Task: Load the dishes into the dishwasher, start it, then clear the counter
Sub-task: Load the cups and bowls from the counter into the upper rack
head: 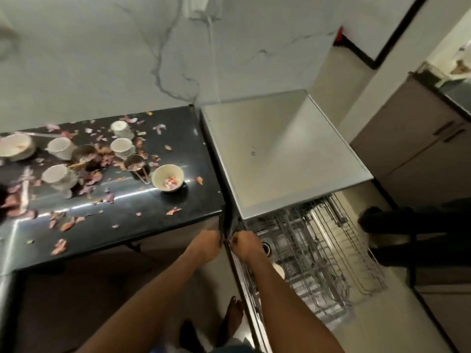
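Presently we note both our left hand point(207, 244) and right hand point(243, 244) curled on the pulled-out dishwasher rack point(318, 256), while fragile cups point(122, 146) on the counter point(158, 207) warrant gripping by their bodies.

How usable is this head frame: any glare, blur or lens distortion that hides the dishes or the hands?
Head view: wide-angle bending curves the glossy black counter edge; bright streaks of glare run across it; the white cups among the scattered peels at the left are soft; the cream bowl with pink bits reads clearly; the left hand and right hand are dim and slightly blurred, so their fingers are unreadable.
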The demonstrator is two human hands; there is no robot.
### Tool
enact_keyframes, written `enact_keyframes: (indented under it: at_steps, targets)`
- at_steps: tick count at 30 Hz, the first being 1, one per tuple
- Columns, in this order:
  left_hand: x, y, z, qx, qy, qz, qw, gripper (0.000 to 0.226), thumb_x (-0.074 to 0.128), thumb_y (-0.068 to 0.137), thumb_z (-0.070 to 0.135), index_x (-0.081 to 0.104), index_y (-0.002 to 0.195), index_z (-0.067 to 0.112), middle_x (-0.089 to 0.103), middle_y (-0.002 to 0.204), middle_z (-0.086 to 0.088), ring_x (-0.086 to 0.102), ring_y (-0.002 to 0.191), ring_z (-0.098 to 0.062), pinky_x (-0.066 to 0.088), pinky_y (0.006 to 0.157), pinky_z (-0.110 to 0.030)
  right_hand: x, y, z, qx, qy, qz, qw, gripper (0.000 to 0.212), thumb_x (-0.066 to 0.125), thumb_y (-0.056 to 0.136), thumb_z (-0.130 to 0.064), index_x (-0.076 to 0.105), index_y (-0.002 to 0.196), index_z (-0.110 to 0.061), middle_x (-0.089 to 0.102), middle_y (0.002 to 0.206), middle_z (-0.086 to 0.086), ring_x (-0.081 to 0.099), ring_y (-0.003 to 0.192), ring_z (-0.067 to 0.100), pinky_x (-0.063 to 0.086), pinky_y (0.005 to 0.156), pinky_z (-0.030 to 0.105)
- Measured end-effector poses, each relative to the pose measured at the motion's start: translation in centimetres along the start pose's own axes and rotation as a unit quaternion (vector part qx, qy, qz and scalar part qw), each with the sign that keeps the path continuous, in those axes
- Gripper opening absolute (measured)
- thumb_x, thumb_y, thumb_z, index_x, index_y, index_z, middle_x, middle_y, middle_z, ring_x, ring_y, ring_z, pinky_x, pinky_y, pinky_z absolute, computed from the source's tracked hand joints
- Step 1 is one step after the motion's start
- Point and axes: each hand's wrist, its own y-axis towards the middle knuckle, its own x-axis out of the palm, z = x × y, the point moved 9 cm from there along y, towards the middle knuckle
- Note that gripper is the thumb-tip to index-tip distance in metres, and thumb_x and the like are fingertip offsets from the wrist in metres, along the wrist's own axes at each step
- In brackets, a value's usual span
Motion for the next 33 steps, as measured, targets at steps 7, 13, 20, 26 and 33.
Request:
enact_keyframes:
  at_steps: [7,13,20,26,33]
  targets:
    - [-6.7,-5.8,-9.4,-0.063,-0.031,0.097,0.993,0.019,0.052,0.092,0.015,0.063,0.104,0.007,0.068,0.113,-0.015,0.065,0.101,-0.034,0.052,0.085,-0.041,1.1,0.4,-12.4,-0.089,-0.036,0.017,0.995,0.020,0.061,0.087,-0.027,0.075,0.093,-0.014,0.075,0.103,0.012,0.069,0.099,0.033,0.057,0.083,0.038]
    - [-12.0,-12.1,-19.2,-0.125,-0.050,0.168,0.976,0.019,0.053,0.094,0.014,0.069,0.102,0.008,0.071,0.105,-0.012,0.068,0.094,-0.029,0.054,0.083,-0.039,3.2,-0.7,-25.0,-0.192,-0.063,0.022,0.979,0.017,0.063,0.091,-0.025,0.078,0.098,-0.019,0.076,0.102,0.007,0.070,0.095,0.027,0.057,0.085,0.038]
    - [-14.2,-14.4,-24.3,-0.169,-0.100,0.205,0.959,0.018,0.053,0.094,0.012,0.070,0.094,0.008,0.071,0.097,-0.011,0.067,0.089,-0.026,0.053,0.076,-0.036,5.2,-0.1,-31.2,-0.246,-0.121,0.029,0.961,0.021,0.059,0.094,-0.024,0.076,0.102,-0.015,0.075,0.105,0.011,0.069,0.096,0.030,0.058,0.085,0.041]
    - [-14.0,-11.5,-23.6,-0.170,-0.120,0.205,0.956,0.019,0.052,0.095,0.014,0.069,0.101,0.008,0.071,0.100,-0.010,0.068,0.090,-0.028,0.056,0.080,-0.037,4.4,2.5,-30.7,-0.233,-0.119,0.048,0.964,0.021,0.059,0.098,-0.027,0.075,0.104,-0.014,0.074,0.103,0.011,0.070,0.094,0.029,0.058,0.082,0.042]
    - [-14.5,-5.1,-21.4,-0.159,-0.155,0.193,0.956,0.019,0.051,0.095,0.016,0.068,0.094,0.007,0.071,0.098,-0.012,0.067,0.089,-0.029,0.054,0.077,-0.037,-0.5,6.9,-28.1,-0.176,-0.034,0.144,0.973,0.024,0.055,0.101,-0.028,0.073,0.110,-0.014,0.074,0.108,0.009,0.069,0.102,0.029,0.055,0.084,0.038]
